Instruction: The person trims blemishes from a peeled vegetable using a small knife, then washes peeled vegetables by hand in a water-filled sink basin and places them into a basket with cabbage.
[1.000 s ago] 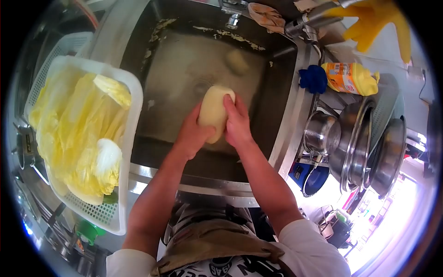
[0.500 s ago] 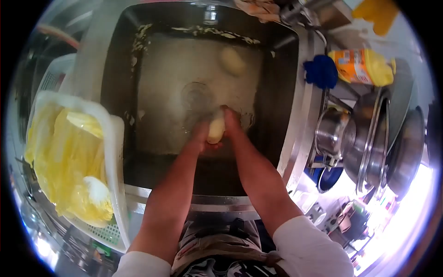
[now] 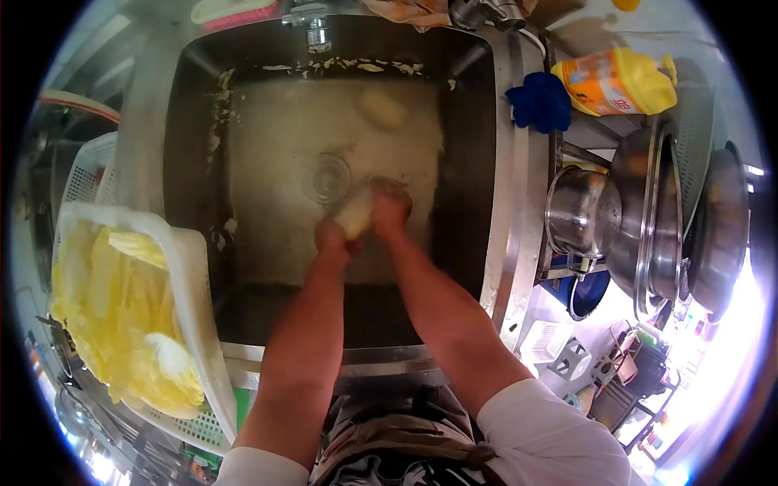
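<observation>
Both hands are down in the cloudy water of a deep metal sink (image 3: 478,300). Between them is a pale, oblong vegetable (image 3: 354,215) whose kind I cannot make out; it lies tilted, its upper end toward the right. My left hand (image 3: 332,236) is closed round its lower left end. My right hand (image 3: 391,202) presses against its upper right side with fingers curled, somewhat blurred by the water. Another pale oblong vegetable (image 3: 382,109) rests under water near the far side, apart from my hands. The round drain (image 3: 327,178) lies just beyond my left hand.
Pale scraps (image 3: 348,65) gather along the sink's far and left walls. A white basket (image 3: 190,275) of yellowish leaf-like pieces (image 3: 121,316) stands left. On the right are a blue cloth (image 3: 540,102), yellow-orange bottle (image 3: 616,81), metal pot (image 3: 583,211) and large pans (image 3: 640,219). A faucet (image 3: 318,36) overhangs the back.
The vegetable has turned from nearly upright to a slant in my hands. My left hand has shifted a little left, and the whole view has moved slightly.
</observation>
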{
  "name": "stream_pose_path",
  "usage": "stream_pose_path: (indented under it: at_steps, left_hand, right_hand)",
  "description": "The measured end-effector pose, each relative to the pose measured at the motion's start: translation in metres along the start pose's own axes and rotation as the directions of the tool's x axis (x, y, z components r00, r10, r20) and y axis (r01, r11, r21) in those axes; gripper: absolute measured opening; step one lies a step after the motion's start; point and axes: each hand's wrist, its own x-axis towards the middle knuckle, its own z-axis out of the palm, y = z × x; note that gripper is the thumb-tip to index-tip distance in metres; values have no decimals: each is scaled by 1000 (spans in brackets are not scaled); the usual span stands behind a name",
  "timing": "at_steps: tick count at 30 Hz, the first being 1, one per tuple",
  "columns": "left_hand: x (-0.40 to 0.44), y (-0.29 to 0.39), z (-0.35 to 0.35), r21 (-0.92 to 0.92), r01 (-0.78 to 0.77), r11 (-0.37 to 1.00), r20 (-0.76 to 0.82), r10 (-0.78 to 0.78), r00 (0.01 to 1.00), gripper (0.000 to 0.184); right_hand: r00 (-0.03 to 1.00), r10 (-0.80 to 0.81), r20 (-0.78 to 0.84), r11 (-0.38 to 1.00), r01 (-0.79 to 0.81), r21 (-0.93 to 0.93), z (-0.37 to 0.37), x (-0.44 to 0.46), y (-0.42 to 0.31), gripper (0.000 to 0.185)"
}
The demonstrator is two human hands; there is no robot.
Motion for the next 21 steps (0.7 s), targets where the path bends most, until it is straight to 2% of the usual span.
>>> stream_pose_path:
  at_steps: [1,2,4,6,7,8,9,11,12,14,15,17,20,21]
  left_hand:
    - [0,-5,7,-89,-7,996,-34,4,999,42]
    - [0,-10,14,-177,-19,984,-67,8,998,42]
    - [12,-25,8,-415,46,909,172,28,985,39]
    - [14,-20,-2,-452,46,891,360,135,923,38]
    - [9,-15,-7,-471,44,881,446,195,873,37]
    - [-8,-8,-12,-352,-186,917,414,331,848,36]
    - [-34,0,-13,-213,-406,889,410,458,789,36]
    - [-54,-1,-11,-56,-636,769,430,594,680,33]
    - [-49,-2,-18,-49,-677,734,424,629,652,31]
    - [-57,3,-27,144,-745,651,399,651,646,27]
    - [-68,12,-28,322,-745,584,381,640,667,26]
    - [-83,20,-35,536,-759,370,354,717,600,23]
    - [-93,15,-46,618,-786,27,351,885,306,15]
    - [-99,14,-47,614,-788,-43,335,919,210,14]
  right_hand:
    - [980,-201,2,969,199,-145,-1,-1,-7,32]
    - [975,-218,48,976,217,33,-2,-6,-17,32]
    - [941,-338,4,916,328,231,-27,-16,-50,37]
    - [833,-525,-173,794,553,252,-59,-27,-87,48]
    - [886,-442,-142,816,462,346,-81,-29,-106,55]
    - [931,-351,-103,828,360,430,-107,-30,-122,61]
    - [964,-259,-60,828,254,500,-124,-30,-131,68]
    - [949,-315,-12,816,277,507,-140,-34,-129,74]
    - [937,-350,16,808,294,511,-148,-33,-128,77]
    - [923,-384,11,780,318,540,-168,-35,-139,73]
    - [916,-401,12,764,328,556,-178,-37,-146,71]
    - [913,-406,26,755,319,573,-198,-35,-161,68]
    - [917,-398,16,746,313,588,-226,-27,-176,64]
    - [921,-390,11,746,308,591,-232,-24,-178,62]
